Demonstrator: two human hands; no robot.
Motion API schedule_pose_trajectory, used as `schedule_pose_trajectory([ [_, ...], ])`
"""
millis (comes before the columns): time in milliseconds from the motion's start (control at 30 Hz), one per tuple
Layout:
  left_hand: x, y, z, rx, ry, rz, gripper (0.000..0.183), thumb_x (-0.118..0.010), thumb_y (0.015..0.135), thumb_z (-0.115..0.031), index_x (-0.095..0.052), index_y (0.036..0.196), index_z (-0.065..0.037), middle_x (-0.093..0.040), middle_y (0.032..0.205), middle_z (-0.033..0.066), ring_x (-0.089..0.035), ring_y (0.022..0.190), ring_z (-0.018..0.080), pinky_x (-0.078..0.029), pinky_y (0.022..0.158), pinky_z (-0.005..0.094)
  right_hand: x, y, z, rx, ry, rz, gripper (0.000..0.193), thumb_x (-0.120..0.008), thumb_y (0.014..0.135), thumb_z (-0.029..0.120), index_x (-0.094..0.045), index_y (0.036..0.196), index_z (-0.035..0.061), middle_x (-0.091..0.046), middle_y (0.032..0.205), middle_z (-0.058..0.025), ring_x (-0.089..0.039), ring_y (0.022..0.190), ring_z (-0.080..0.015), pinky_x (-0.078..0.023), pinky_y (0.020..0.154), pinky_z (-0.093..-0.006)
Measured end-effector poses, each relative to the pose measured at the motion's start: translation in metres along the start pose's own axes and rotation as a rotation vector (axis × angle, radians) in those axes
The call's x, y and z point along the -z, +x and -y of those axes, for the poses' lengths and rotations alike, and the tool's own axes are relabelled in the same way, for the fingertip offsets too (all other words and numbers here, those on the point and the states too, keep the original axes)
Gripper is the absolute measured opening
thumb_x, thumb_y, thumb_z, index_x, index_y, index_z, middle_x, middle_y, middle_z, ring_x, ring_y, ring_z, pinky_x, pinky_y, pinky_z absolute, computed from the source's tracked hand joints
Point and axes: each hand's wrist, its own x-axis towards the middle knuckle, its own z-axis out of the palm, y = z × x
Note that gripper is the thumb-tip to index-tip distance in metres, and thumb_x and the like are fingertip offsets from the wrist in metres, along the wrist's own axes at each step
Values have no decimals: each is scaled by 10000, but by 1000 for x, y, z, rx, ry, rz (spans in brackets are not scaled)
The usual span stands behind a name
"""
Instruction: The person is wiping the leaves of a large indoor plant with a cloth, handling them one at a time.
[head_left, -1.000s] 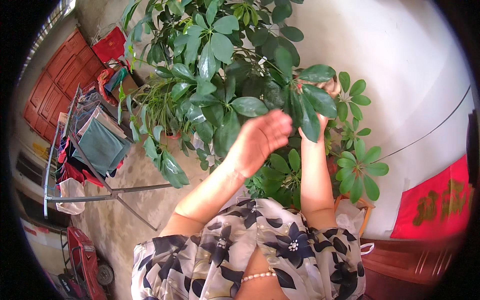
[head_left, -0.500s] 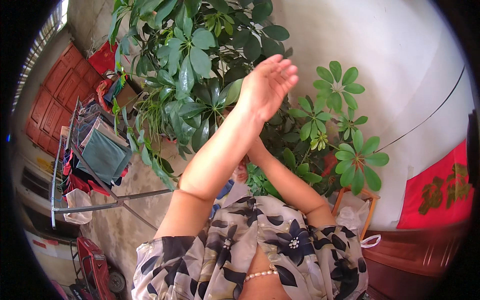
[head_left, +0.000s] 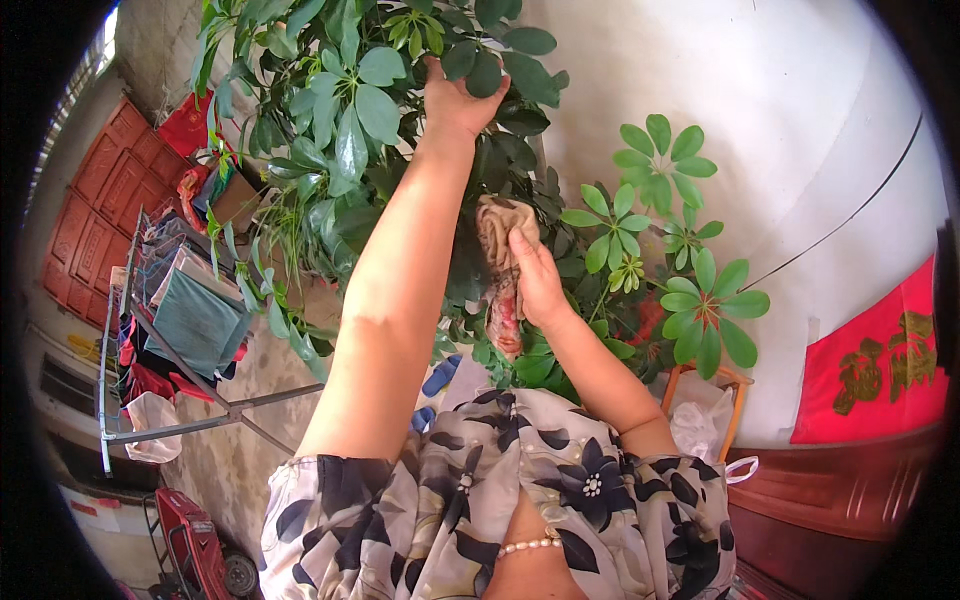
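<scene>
Two bare hands are at work on one tall leafy plant (head_left: 372, 112), and we judge the step in hand to be handling its leaves with a cloth near at hand. Our left hand (head_left: 462, 104) reaches far up into the foliage, thumb and fingers parted around the dark leaves (head_left: 484, 73) there; the fingertips are partly hidden, so we cannot tell whether they pinch a stem or only touch. Our right hand (head_left: 540, 282), lower and nearer to us, grips a bunched brown and reddish cloth (head_left: 508, 222), thumb laid over it, its reddish end hanging just below the grip. Right of that hand, well apart from it, a lighter leaf whorl (head_left: 709, 343) stands before the wall (head_left: 830, 110). As we read it, the next move calls for a gentle, steady left hand under the leaves, and enough slack cloth at the right to meet them without bending their stalks.
</scene>
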Motion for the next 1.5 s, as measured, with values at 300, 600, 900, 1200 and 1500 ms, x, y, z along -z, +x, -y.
schedule_pose_trajectory([
  [300, -7, -13, -14, 223, 298, 521, 608, -493, 832, -599, -476, 1250, -158, -506, 1241, 133, -466, 1117, 327, -310, 978, 530, -12, 3, 87, 382, 369, -132, 578, -308, 936, 495, -365, 1322, 67, -500, 1232, -93, -504, 1108, -250, -422, 930, -413],
  [600, 2, -12, -11, 34, -16, 438, 684, -357, 822, -705, -551, 1095, -108, -483, 1215, 123, -410, 1208, 312, -331, 1023, 442, -43, 77, 156, 351, 84, 482, 551, -379, 915, 541, -453, 1190, 69, -582, 942, -77, -577, 586, -164, -479, 521, -291],
  [900, 25, -23, -1, -98, 78, 446, 497, -375, 917, -467, -440, 1244, -99, -438, 1321, 80, -403, 1234, 238, -323, 1038, 377, -88, 138, 90, 662, -1285, 92, 727, -274, 900, 611, -327, 1373, 61, -341, 1386, -207, -300, 1296, -362, -190, 1065, -459],
  [1200, 1, -110, 10, -95, 379, 298, 539, -424, 942, -396, -350, 1360, -63, -418, 1355, 52, -414, 1220, 195, -318, 1039, 345, -63, 138, 58, 846, -1406, -372, 627, -493, 845, 497, -456, 1277, 45, -438, 1320, -154, -346, 1241, -333, -261, 960, -527],
  [1500, 47, -135, -11, -161, 569, -62, 441, -377, 960, -361, -424, 1306, -92, -465, 1309, 59, -422, 1208, 201, -304, 1042, 360, -61, 125, 22, 772, -1050, -248, 524, -479, 881, 407, -458, 1216, 4, -463, 1215, -206, -419, 1121, -387, -316, 927, -469],
])
